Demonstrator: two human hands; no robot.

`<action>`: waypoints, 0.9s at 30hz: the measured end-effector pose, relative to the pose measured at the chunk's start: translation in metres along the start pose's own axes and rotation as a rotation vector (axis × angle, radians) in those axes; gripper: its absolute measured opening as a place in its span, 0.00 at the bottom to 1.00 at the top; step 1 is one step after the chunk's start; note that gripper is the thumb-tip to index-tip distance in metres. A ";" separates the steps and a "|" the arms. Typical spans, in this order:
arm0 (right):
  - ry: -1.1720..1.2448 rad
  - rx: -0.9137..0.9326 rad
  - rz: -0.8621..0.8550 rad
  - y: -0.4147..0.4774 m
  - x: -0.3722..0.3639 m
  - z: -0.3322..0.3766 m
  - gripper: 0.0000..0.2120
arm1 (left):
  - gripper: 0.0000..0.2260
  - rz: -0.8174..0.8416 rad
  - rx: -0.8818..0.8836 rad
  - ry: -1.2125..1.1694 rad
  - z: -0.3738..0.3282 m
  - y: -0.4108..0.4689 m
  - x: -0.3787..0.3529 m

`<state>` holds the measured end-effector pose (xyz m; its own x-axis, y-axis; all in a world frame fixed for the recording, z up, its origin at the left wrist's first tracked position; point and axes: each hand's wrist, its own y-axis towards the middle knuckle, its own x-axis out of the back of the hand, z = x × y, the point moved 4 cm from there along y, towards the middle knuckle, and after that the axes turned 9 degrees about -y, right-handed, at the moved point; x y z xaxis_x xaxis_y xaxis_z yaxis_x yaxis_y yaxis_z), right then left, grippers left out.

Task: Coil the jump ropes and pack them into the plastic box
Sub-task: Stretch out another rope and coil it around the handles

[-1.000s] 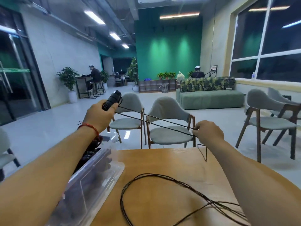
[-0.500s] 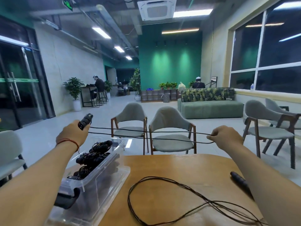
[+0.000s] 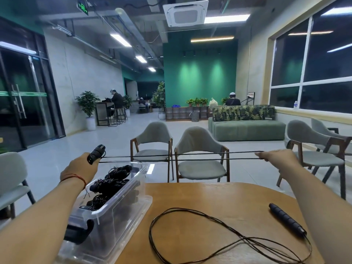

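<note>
My left hand [image 3: 80, 168] grips a black jump rope handle [image 3: 96, 154] above the clear plastic box [image 3: 122, 204]. Two taut strands of the thin black rope [image 3: 181, 158] run level from that handle to my right hand [image 3: 276, 159], which pinches them far out to the right. The slack of the rope [image 3: 190, 225] lies in loose loops on the wooden table [image 3: 219, 195], ending at the second black handle [image 3: 287, 220] beside my right forearm. The box holds several coiled black ropes [image 3: 108, 183].
The box stands at the table's left edge with a black clip [image 3: 78, 233] on its near end. Grey chairs [image 3: 200, 155] stand just beyond the table, with more chairs [image 3: 314, 149] at the right and another chair [image 3: 11, 180] at the left. A green sofa [image 3: 245, 122] stands further back.
My hands have spread apart: the left moved left and down, the right moved right, stretching the two strands longer and level. The view tilted up, revealing the second handle on the table.
</note>
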<state>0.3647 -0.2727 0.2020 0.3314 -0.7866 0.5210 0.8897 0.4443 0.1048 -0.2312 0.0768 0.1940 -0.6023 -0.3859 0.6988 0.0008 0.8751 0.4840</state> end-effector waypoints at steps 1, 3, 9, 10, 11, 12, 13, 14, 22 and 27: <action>0.030 -0.005 -0.050 0.003 0.003 -0.003 0.19 | 0.08 -0.003 0.003 0.005 0.002 0.000 -0.002; 0.095 -0.015 -0.052 0.003 0.003 -0.006 0.17 | 0.09 -0.012 0.010 0.010 0.004 0.001 -0.004; 0.005 0.106 0.095 -0.006 -0.007 -0.006 0.14 | 0.14 -0.057 -0.032 -0.060 -0.023 0.006 -0.010; 0.056 0.089 0.158 -0.008 -0.012 -0.005 0.14 | 0.14 -0.063 -0.056 -0.082 -0.034 0.006 -0.011; 0.166 0.045 0.235 -0.012 -0.018 -0.005 0.16 | 0.15 -0.064 -0.084 -0.100 -0.047 0.004 -0.014; 0.313 -0.014 0.311 -0.016 -0.026 -0.003 0.19 | 0.15 -0.059 -0.108 -0.120 -0.060 0.003 -0.017; 0.458 -0.073 0.371 -0.019 -0.032 -0.002 0.22 | 0.16 -0.052 -0.125 -0.144 -0.072 0.001 -0.021; 0.573 -0.123 0.401 -0.018 -0.039 -0.001 0.25 | 0.17 -0.047 -0.136 -0.171 -0.082 -0.001 -0.025; 0.399 -0.049 0.416 -0.031 -0.073 -0.001 0.15 | 0.16 -0.007 -0.190 -0.337 -0.139 -0.018 -0.049; 0.290 0.070 0.525 -0.041 -0.100 0.013 0.12 | 0.17 0.034 -0.277 -0.370 -0.168 -0.033 -0.070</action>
<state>0.2911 -0.2065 0.1561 0.8018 -0.5346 0.2670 0.5642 0.8245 -0.0434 -0.0554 0.0256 0.2178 -0.8424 -0.1843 0.5064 0.2085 0.7550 0.6216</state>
